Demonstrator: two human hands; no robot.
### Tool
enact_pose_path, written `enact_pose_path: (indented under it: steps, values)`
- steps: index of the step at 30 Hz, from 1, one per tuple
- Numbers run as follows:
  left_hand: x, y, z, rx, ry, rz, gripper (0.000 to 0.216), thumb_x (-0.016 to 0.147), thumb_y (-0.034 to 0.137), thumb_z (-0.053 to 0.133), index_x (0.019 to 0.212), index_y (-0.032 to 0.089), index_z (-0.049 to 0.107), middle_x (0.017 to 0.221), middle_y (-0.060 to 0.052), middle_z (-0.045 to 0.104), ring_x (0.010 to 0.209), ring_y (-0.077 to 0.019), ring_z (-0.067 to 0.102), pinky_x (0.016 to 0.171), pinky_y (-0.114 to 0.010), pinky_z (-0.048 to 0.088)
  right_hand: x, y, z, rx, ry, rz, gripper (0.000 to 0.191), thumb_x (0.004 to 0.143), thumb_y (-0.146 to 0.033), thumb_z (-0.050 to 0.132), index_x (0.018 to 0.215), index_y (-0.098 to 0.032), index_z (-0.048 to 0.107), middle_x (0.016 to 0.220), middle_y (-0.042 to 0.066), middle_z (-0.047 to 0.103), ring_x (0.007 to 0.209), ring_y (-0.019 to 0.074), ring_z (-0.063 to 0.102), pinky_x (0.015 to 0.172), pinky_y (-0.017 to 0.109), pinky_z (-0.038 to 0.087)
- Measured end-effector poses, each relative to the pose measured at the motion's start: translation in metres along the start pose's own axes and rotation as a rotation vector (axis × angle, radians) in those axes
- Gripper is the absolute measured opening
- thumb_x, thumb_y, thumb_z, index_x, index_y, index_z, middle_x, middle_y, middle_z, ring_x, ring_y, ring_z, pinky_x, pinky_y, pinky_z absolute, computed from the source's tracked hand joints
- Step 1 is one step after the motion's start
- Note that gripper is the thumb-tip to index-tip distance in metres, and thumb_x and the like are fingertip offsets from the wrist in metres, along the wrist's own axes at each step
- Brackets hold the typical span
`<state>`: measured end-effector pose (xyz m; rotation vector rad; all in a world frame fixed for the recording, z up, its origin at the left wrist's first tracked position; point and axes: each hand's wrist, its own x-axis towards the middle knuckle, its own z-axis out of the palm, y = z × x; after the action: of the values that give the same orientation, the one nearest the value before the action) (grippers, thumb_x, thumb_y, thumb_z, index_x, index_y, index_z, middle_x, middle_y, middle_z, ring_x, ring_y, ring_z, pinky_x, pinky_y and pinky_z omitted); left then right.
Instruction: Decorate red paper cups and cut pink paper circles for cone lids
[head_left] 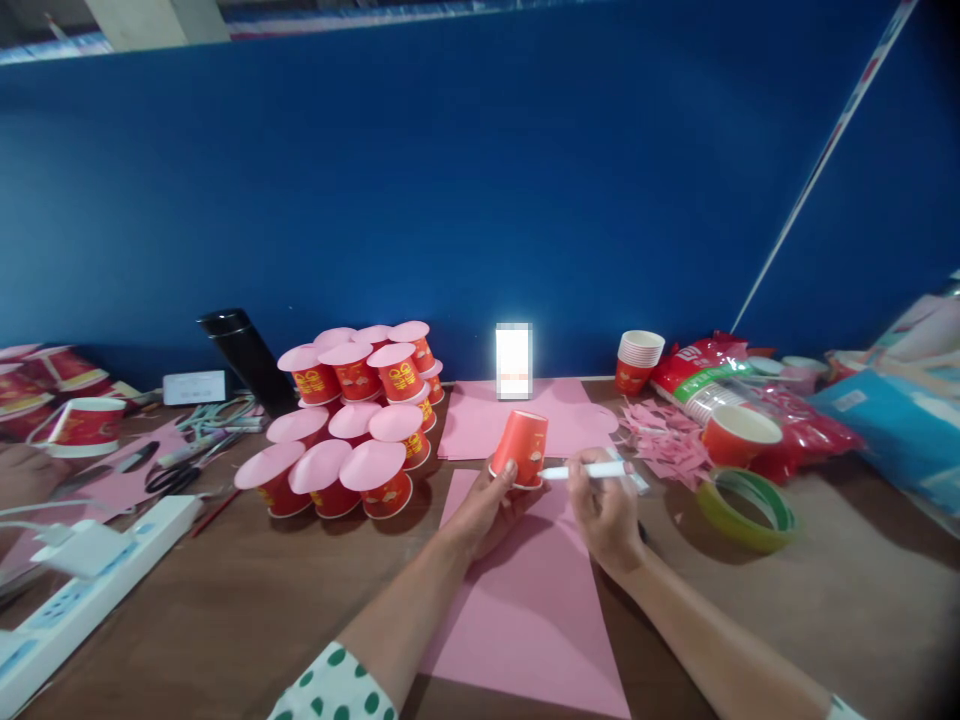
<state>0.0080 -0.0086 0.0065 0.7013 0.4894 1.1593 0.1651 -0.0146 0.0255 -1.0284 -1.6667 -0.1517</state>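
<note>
A red paper cup is gripped in my left hand, upside down and slightly tilted, its rim low by my fingers. My right hand is closed around a white marker pen, whose tip points left at the cup's side near the rim. Whether the tip touches the cup I cannot tell. Beneath both hands lies a long sheet of pink paper. Behind the cup, more pink paper is spread on the brown table.
To the left, several red cups with pink paper discs stand stacked. A black flask, scissors and a power strip lie beyond. At right are tape, paper scraps, nested cups and a red cup package.
</note>
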Motion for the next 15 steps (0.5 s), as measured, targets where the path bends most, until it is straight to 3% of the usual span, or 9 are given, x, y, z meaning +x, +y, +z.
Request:
enact_pose_path:
  steps: [15]
  values:
    - [0.0031, -0.0018, -0.0039, 0.009, 0.04, -0.001, 0.035, 0.083, 0.037, 0.061, 0.112, 0.017, 0.058, 0.108, -0.009, 0.065, 0.104, -0.0216, 0.061, 0.095, -0.039, 0.048, -0.0003, 0.0001, 0.0027, -0.009, -0.001, -0.037, 0.017, 0.092, -0.019, 0.043, 0.076, -0.02, 0.05, 0.067, 0.004, 0.06, 0.06, 0.0164, 0.054, 0.061, 0.031, 0.042]
